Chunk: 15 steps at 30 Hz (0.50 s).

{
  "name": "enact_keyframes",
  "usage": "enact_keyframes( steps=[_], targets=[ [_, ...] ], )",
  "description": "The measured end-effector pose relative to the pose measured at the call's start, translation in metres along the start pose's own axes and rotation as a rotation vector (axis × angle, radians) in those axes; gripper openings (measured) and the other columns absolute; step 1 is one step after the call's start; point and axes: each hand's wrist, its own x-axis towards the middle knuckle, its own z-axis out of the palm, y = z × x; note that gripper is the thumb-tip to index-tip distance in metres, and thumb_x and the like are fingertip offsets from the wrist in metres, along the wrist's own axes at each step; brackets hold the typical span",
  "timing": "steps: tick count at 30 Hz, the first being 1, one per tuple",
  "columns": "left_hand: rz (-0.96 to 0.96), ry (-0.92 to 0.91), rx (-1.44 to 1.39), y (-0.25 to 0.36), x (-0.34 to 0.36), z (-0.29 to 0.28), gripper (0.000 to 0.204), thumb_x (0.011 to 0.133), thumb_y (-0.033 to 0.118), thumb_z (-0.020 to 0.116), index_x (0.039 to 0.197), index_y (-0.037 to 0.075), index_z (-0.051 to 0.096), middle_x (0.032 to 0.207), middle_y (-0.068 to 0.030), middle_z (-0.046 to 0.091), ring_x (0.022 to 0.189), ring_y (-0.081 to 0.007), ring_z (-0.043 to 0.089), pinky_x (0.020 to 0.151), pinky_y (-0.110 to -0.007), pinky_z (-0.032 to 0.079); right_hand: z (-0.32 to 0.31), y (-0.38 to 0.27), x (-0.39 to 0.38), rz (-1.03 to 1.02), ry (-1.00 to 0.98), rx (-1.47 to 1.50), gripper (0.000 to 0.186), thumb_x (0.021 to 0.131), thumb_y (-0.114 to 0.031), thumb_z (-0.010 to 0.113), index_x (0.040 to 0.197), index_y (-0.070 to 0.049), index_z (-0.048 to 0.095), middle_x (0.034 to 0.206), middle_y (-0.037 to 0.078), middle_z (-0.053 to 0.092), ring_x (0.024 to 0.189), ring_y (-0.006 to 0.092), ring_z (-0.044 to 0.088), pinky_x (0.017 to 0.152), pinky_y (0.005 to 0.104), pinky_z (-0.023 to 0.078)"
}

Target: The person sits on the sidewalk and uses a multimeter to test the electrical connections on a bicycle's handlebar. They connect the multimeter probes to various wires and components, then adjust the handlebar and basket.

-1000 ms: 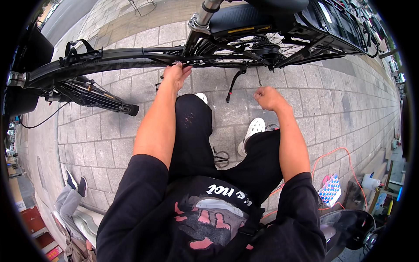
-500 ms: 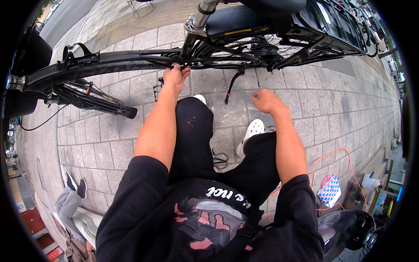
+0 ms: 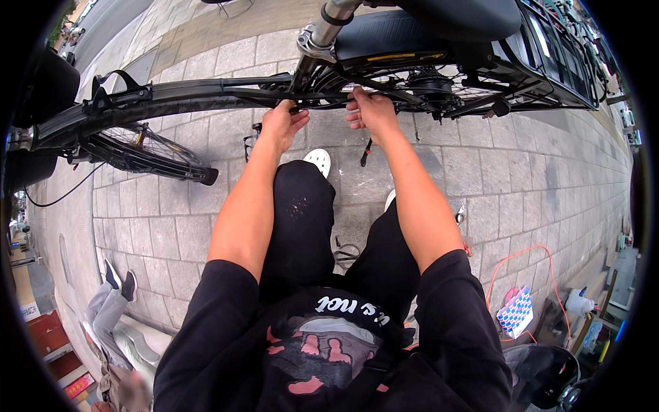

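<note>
A black bicycle's down tube (image 3: 185, 96) stretches across in front of me, with its seat post (image 3: 329, 27) rising behind it. My left hand (image 3: 282, 126) is at the frame's underside near the crank, thumb and forefinger closed together and the other fingers loosely bent. Beside it, my right hand (image 3: 374, 115) reaches the thin stay and chain area, its forefinger and thumb pinched there and its other fingers curled. What either pinch holds is too small to make out. The kickstand (image 3: 366, 154) hangs just below my right hand. A pedal (image 3: 251, 142) sits left of my left hand.
The rear hub (image 3: 430, 90) and a black rack (image 3: 559, 65) are at the right. At left is the front wheel (image 3: 161, 154). An orange cable (image 3: 519, 248) and a checkered bag (image 3: 516, 314) lie on the paving. Another person's legs (image 3: 106, 316) show lower left.
My right hand has moved up and left from the open air above the paving to the bicycle frame. My left hand has shifted slightly. My right foot has drawn back under the knee.
</note>
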Motion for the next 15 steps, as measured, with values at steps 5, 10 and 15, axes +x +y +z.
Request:
enact_keyframes(
  steps=[5,10,15],
  targets=[
    [0.030,-0.103,-0.031,-0.007,-0.005,-0.006,0.025,0.108,0.014,0.055,0.119,-0.009,0.055,0.119,-0.0198,0.065,0.110,-0.0321,0.069,0.096,-0.042,0.061,0.002,-0.002,-0.007,0.046,0.046,-0.077,0.036,0.105,-0.032,0.060,0.103,0.002,0.069,0.086,0.011,0.071,0.067,0.0182,0.069,0.056,0.0323,0.055],
    [0.111,-0.039,0.048,-0.009,-0.006,-0.003,0.032,0.110,0.018,0.053,0.119,-0.013,0.053,0.117,-0.0235,0.065,0.109,-0.0345,0.071,0.094,-0.041,0.064,-0.003,-0.008,-0.012,0.074,-0.021,-0.073,0.034,0.105,-0.031,0.060,0.104,0.002,0.070,0.086,0.010,0.071,0.067,0.0172,0.069,0.058,0.0304,0.055],
    [0.115,0.018,-0.019,-0.013,-0.006,0.002,0.036,0.111,0.020,0.052,0.120,-0.015,0.052,0.116,-0.0258,0.066,0.107,-0.0373,0.072,0.092,-0.043,0.064,-0.008,-0.007,-0.010,0.066,-0.166,0.078,0.033,0.106,-0.032,0.061,0.109,0.000,0.070,0.088,0.007,0.070,0.071,0.0139,0.068,0.061,0.0268,0.054]
  ],
)
